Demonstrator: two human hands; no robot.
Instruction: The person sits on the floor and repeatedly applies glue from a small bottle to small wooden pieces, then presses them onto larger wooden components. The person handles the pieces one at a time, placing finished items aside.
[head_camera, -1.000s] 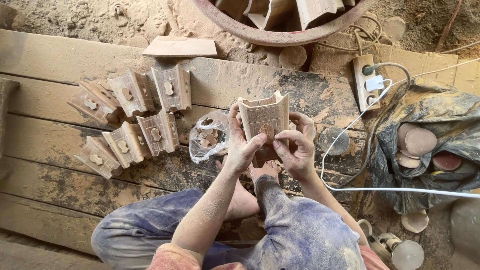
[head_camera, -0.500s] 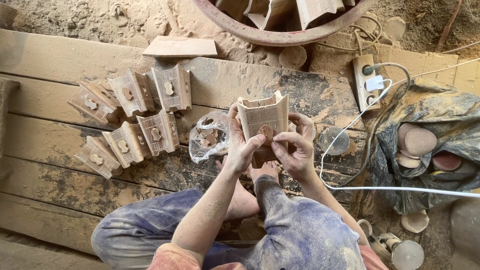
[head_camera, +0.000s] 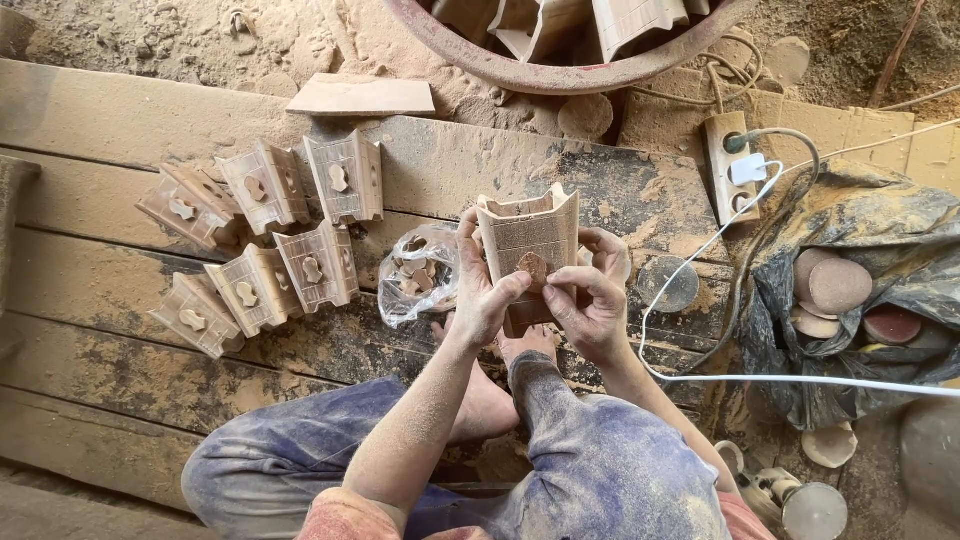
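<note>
I hold a carved wooden piece (head_camera: 528, 235) upright over the dusty plank bench (head_camera: 120, 130). My left hand (head_camera: 483, 290) grips its left side, the thumb pressing a small round wooden inlay (head_camera: 533, 268) on its face. My right hand (head_camera: 590, 295) clasps the right side and lower edge, fingers curled around it. A clear plastic bag with small wooden bits (head_camera: 418, 273) lies just left of my left hand. Several matching carved pieces with inlays (head_camera: 265, 235) lie in two rows farther left.
A rusty round basin (head_camera: 560, 70) holding more wooden pieces sits at the top. A power strip with a white plug and cable (head_camera: 735, 165) lies to the right, beside a dark bag of sanding discs (head_camera: 850, 290). A thin board (head_camera: 360, 97) lies above the rows.
</note>
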